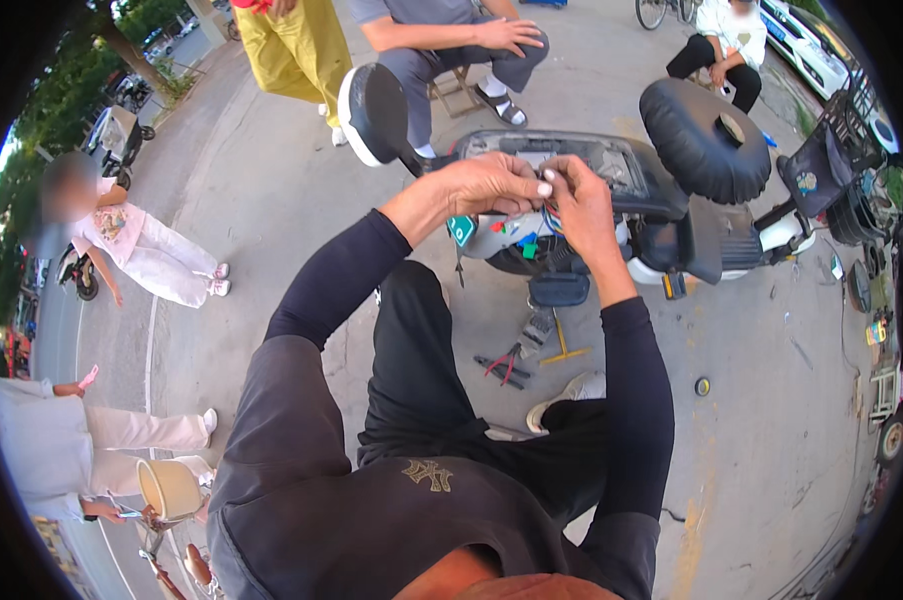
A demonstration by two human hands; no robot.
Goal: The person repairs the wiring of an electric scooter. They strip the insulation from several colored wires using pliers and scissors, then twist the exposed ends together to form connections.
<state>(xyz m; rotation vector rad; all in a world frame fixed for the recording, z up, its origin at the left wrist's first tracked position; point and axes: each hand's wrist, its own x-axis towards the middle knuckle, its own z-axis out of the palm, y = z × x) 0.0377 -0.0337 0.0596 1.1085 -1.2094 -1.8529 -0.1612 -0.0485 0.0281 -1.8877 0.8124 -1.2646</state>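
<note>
Scooter wiring pinched by both hands, work close over the opened body

Scooter [661, 200] is seen beyond the knees, its front wiring exposed; it is best not leaned on while fine work is done. Left hand [496, 185] is reached in from the left, right hand [579, 205] from the right, tips almost touching. Wrists are best held low and steadied, so small parts are not jerked.

Pliers [504, 368] are laid on the ground below, yellow T-handle tool [563, 340] just beside; both can be left there while fingertips suffice. Tape roll [702, 386] is set farther right, on the ground.

Green connector [529, 248] is left hanging beneath the hands; it is best kept clear, and no loose lead should be tugged by it. Wires [552, 216] are best gripped near the ends, with slack left behind.

Wires are placed right under the fingertips, between the two hands, nearer the right. Thumb and forefinger are closed together on each hand, apparently clamped on wires; which strand is held by which hand cannot be told, the piece being tiny and partly hidden.
</note>
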